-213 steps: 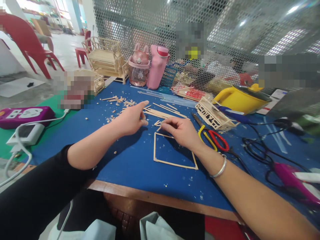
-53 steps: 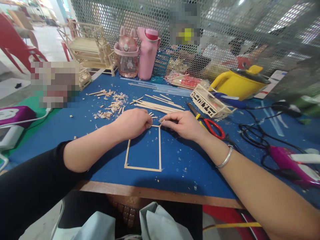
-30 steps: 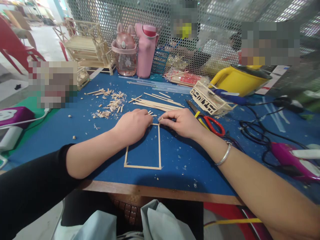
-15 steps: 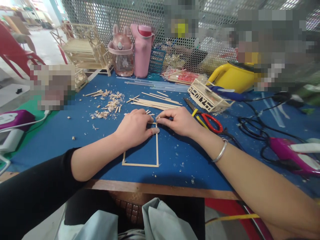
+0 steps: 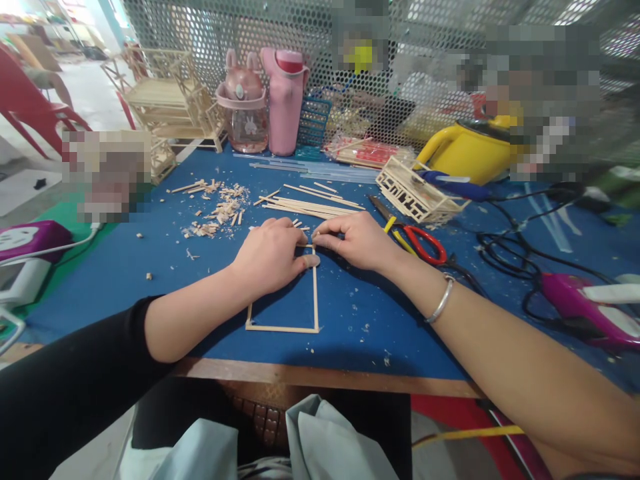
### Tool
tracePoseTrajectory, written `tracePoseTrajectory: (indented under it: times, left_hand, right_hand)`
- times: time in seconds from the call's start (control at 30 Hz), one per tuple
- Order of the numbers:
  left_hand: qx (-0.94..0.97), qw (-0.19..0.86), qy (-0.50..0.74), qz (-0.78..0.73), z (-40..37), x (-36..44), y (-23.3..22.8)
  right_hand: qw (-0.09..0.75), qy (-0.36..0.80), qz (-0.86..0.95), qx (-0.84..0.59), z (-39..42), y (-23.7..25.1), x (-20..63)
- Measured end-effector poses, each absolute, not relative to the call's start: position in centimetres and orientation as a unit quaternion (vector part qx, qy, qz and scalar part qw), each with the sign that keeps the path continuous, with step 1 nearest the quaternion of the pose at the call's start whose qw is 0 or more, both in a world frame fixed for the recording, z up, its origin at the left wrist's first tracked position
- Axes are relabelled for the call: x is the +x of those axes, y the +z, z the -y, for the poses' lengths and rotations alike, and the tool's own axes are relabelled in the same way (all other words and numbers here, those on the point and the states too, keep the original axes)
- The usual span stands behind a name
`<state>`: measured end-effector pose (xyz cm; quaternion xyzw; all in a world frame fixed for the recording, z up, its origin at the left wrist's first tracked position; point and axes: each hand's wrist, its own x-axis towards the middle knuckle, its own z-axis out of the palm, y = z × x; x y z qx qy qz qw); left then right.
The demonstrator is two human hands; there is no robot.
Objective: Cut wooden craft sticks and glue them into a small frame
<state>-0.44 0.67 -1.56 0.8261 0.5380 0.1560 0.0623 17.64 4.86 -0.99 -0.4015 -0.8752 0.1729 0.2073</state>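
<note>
Here — thin rectangular stick frame (image 5: 315, 300)

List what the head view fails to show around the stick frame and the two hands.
- Far edge of the stick frame: hidden under the left hand and right hand.
- What the right fingertips pinch: too small.
- Glue gun: cut off by the right edge.

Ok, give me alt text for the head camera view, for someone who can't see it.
Two bare hands press on the far corner of a thin wooden stick frame lying flat on a blue table: the left hand rests on it, and the right hand pinches beside it. Loose sticks, wood scraps and red-handled scissors lie beyond.
</note>
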Motion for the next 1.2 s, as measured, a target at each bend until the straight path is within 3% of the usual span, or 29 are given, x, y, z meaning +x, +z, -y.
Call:
tracePoseTrajectory:
  times: [0.53,0.8,0.97,1.2]
  left_hand:
    - [0.827,0.048,0.150,-0.540,-0.7,-0.4,-1.5]
    - [0.833,0.087,0.175,-0.518,-1.2,-1.2,-1.4]
    - [0.815,0.112,0.187,-0.537,-1.6,-2.5,-0.4]
    - [0.803,0.142,0.126,-0.565,-1.3,-2.6,-0.7]
  right_hand:
    - [0.214,0.161,0.882,-0.387,-4.8,-1.2,17.6]
    - [0.272,0.422,0.730,-0.463,-5.0,-0.1,19.5]
    - [0.365,0.401,0.659,-0.521,-5.0,-0.2,19.5]
    - [0.310,0.462,0.604,-0.571,-5.7,-1.6,19.4]
